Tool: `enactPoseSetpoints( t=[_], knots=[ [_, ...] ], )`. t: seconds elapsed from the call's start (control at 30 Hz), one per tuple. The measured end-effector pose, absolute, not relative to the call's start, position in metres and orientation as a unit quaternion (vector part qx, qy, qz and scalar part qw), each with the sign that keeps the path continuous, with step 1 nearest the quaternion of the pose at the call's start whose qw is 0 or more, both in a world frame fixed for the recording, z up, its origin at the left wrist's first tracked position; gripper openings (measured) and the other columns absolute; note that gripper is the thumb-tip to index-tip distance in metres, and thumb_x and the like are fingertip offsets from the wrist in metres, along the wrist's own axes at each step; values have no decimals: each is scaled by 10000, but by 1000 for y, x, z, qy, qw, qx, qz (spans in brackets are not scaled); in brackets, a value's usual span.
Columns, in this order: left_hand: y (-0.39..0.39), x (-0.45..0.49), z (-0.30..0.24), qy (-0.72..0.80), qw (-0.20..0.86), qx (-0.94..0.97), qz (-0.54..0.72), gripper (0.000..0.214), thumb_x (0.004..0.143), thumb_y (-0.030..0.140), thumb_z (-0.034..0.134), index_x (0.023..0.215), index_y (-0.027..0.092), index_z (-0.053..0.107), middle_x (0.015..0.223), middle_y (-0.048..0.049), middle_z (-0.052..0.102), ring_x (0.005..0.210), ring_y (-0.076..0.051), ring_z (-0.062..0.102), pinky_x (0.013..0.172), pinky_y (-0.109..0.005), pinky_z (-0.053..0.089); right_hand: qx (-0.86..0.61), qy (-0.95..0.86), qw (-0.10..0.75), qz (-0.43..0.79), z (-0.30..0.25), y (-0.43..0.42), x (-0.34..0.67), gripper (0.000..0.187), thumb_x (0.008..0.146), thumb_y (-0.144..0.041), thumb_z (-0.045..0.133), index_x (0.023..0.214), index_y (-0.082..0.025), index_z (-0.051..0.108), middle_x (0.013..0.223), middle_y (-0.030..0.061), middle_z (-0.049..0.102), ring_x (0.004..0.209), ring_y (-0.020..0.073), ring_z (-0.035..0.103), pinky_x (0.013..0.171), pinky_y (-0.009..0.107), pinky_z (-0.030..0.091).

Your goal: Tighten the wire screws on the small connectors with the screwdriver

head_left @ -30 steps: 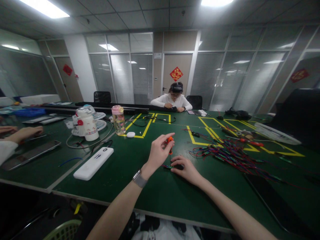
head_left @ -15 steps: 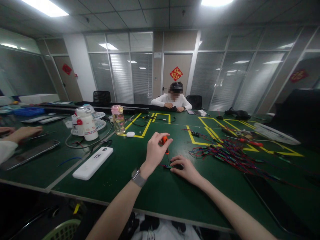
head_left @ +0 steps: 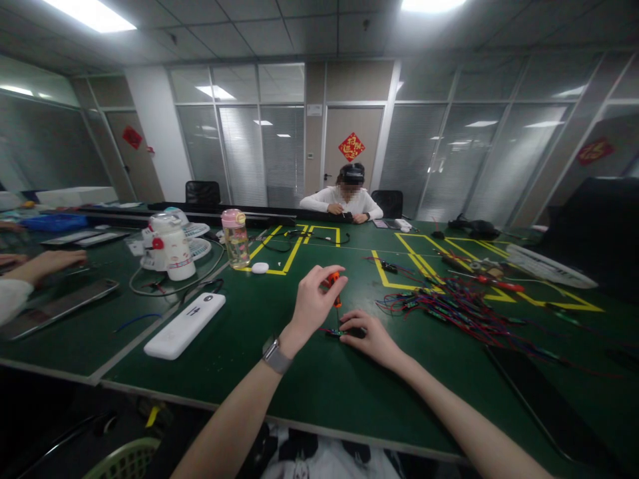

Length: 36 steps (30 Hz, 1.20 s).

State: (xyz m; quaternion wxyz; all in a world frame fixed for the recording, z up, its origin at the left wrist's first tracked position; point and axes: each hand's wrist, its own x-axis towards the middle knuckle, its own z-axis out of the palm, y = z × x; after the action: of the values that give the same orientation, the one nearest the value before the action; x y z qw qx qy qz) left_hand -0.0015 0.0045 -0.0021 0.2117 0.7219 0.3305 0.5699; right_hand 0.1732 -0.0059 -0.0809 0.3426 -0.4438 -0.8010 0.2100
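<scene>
while the left hand [head_left: 315, 301] pinches a screwdriver [head_left: 336, 278] (orange-handled), the right hand [head_left: 372, 340] pinches a green board [head_left: 333, 332].

There are one orange-handled screwdriver [head_left: 338, 301], one pink-lidded bottle [head_left: 235, 239] and three red diamond-shaped signs [head_left: 352, 146].

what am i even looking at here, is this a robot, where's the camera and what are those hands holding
There is no robot here: these are a person's bare hands, seen by a camera worn on that person's head, looking forward and down. The left hand holds an orange-handled tool, probably a screwdriver, with its thin shaft pointing down to a small board. The right hand has its fingertips at that board. On the green table lie a tangle of wired boards to the right and a white oblong device to the left. Another person sits across.
</scene>
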Motion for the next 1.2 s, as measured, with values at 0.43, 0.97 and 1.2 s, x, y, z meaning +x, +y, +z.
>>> enactPoseSetpoints(
  t=[0.43, 0.97, 1.2],
  knots=[
    [5, -2, -1, 322, 192, 724, 578, 234, 869, 328, 586, 1061, 225, 674, 905, -28, 560, 799, -135, 589, 695, -244, 536, -451, -801, 335, 208, -77, -8, 172, 103, 758, -246, 703, 845, -214, 749, 1064, 80, 675, 1010, 242, 616, 1002, 472, 373],
    [4, 2, -5, 299, 211, 730, 577, 331, 966, 279, 399, 1259, 222, 543, 1126, -78, 584, 940, -157, 615, 797, -283, 528, -451, -802, 340, 195, -77, -10, 171, 98, 766, -232, 689, 843, -211, 746, 1051, 80, 675, 992, 238, 616, 999, 461, 385],
    [3, 4, -7, 334, 154, 716, 593, 249, 873, 312, 590, 1105, 242, 647, 899, -25, 540, 789, -136, 571, 702, -252, 514, -452, -800, 341, 198, -77, -9, 170, 95, 762, -226, 689, 839, -209, 741, 1049, 78, 676, 997, 238, 618, 993, 464, 392]
  ],
)
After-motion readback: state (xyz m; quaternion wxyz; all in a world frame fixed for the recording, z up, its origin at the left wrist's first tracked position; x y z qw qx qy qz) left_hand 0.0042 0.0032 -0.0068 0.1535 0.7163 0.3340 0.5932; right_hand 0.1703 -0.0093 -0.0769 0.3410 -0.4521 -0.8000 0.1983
